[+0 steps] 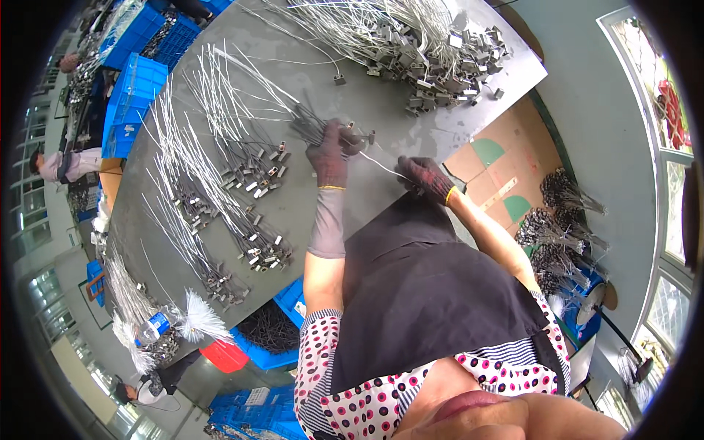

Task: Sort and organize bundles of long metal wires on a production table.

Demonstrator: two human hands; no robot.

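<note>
My left hand (334,155), in a dark glove, is closed round a bundle of cables (308,125) with dark sleeves and long white wires reaching away to the upper left. Past its fingers, a small connector (372,137) sticks out on the right. A white wire (380,166) runs from beside the left hand to my right hand (427,179). That gloved hand pinches the wire's end near the table edge, in front of the black apron (403,220); its fingertips are partly hidden.
Several bunches of white-wired cables (253,176) lie on the grey table (293,77) to the left. A large cable heap (440,70) covers its far right. Blue crates (136,95) stand at the far left, cardboard (506,165) at right. Another person (70,165) is at the left.
</note>
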